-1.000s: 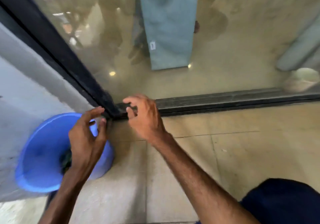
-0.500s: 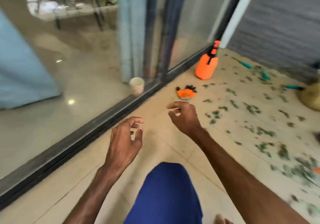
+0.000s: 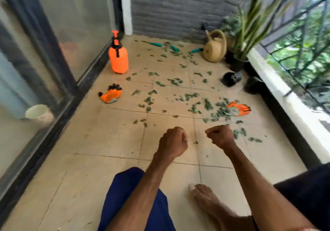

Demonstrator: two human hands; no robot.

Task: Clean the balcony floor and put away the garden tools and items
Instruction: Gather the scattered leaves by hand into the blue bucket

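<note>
The left hand (image 3: 173,142) and the right hand (image 3: 220,136) were both curled into fists above the tiled balcony floor (image 3: 107,141), with nothing visibly held. Cut leaves (image 3: 175,81) lay scattered across its middle. An orange pressure sprayer (image 3: 118,57) and an orange glove (image 3: 110,94) sat along the edge by the glass door (image 3: 80,25). A second orange glove (image 3: 240,108) lay near the right edge, and green-handled tools (image 3: 155,43) lay by the far wall (image 3: 169,7).

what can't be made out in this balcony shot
Head view:
left hand, right hand: curled fingers hide anything held.
orange glove near the ledge: partly buried under leaves.
teal-handled tools: working ends too small, blurred.
potted plant: blurred, top cut by the frame edge.
</note>
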